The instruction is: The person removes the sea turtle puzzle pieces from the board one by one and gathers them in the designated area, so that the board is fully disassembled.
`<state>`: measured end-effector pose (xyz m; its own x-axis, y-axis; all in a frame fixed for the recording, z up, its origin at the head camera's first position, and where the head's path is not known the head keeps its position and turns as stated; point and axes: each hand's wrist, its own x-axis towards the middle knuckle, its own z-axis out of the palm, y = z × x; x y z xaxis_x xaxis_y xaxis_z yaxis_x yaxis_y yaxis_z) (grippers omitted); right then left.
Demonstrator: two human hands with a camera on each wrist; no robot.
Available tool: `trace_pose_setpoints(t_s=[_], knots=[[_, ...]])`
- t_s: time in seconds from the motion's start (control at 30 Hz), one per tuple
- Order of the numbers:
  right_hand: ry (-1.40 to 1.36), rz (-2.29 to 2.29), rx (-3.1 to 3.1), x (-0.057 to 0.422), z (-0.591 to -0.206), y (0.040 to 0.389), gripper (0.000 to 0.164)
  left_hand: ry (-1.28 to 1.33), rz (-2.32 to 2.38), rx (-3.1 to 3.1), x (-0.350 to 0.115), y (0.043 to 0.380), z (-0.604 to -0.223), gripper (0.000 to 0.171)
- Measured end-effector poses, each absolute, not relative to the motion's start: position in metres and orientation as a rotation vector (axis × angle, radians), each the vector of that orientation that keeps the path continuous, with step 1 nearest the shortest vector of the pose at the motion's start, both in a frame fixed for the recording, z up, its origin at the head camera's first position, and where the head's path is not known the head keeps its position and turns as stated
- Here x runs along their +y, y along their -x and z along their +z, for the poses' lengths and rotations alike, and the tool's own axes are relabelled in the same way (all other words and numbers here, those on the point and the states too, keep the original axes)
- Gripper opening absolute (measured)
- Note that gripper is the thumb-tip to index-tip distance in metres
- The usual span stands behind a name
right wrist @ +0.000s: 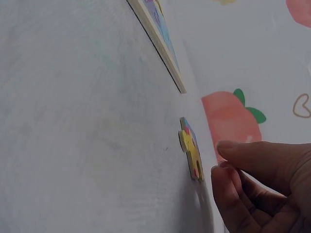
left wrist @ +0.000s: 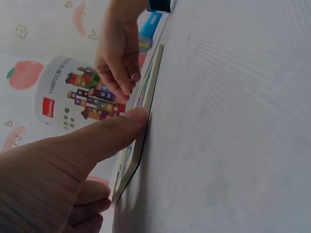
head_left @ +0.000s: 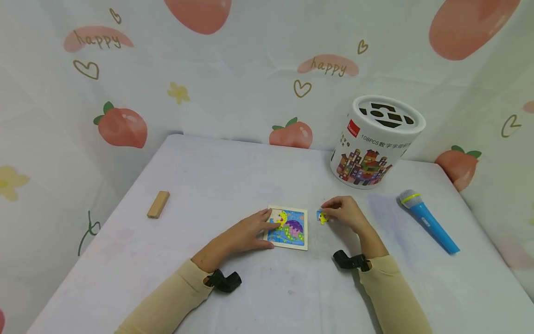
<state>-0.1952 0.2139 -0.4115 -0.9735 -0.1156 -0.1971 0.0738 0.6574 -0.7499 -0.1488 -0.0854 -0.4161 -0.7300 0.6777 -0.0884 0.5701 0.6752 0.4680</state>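
Note:
A square dinosaur jigsaw puzzle in a pale wooden frame lies flat at the middle of the table. My left hand holds its left side, thumb at the near corner and a finger across the picture. In the left wrist view that thumb presses the frame's edge. A loose puzzle piece, yellow and blue, lies on the table to the right of the frame. Just above this piece is my right hand, thumb and forefinger close together. The right wrist view shows a gap between those fingertips and the piece.
A white tub with a slotted lid and printed building blocks stands at the back right. A blue toy microphone lies to the right. One wooden block lies on the left. Behind the table hangs a peach-patterned cloth.

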Motion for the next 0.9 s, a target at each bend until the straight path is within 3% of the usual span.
trace_pose_setpoints(t_s=[0.9], knots=[[0.342, -1.219, 2.583, 0.175, -0.402, 0.204, 0.023, -0.993, 0.541, 2.614, -0.074, 0.151, -0.415, 0.058]])
